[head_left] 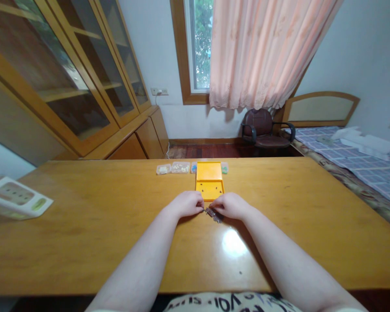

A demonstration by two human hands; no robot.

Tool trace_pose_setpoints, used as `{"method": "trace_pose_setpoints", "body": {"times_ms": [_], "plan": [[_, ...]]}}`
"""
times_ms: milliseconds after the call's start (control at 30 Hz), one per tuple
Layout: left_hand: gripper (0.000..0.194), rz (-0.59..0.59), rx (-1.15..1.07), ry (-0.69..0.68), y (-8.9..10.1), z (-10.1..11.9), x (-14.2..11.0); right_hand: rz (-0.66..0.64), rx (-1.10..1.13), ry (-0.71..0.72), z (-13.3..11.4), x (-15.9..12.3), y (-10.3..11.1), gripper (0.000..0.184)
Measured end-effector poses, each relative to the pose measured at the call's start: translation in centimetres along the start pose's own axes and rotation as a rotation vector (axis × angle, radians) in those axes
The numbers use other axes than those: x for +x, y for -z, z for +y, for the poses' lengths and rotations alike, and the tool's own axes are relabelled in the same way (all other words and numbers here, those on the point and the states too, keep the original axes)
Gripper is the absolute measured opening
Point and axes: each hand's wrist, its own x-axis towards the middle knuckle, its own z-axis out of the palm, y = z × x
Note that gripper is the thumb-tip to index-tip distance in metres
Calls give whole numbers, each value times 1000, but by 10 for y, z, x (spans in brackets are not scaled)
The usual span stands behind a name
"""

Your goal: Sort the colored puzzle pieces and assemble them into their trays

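My left hand (187, 203) and my right hand (231, 205) meet over the wooden table (84, 225), both curled with fingertips pinched. Between them lies a small dark object (212, 213), thin and metallic-looking, held at its ends by both hands; what it is I cannot make out. Just beyond my fingers an open orange case (209, 181) lies flat, its near half dotted with small dark spots. Behind it stands a row of small clear plastic boxes (173, 168) with pale and coloured contents.
A white box (14, 200) rests at the table's left edge. Glass-fronted wooden cabinets (61, 78) line the left wall. A dark armchair (263, 130) stands under the curtained window, and a bed (351, 156) runs along the right.
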Motion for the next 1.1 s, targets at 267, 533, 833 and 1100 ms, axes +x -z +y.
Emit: {"method": "trace_pose_setpoints", "body": {"times_ms": [267,533,833,1100], "plan": [[11,12,-17,-8,3,-2,-2,-28,-20,-29,-1,-1,4,27],[18,291,73,82,-2,-6,5,-29,-46,7,0,2,-2,25],[10,49,25,-90,2,5,0,-37,-97,8,-2,2,0,23],[9,-46,-5,-67,-1,3,2,-26,-124,38,1,3,-3,22]]}}
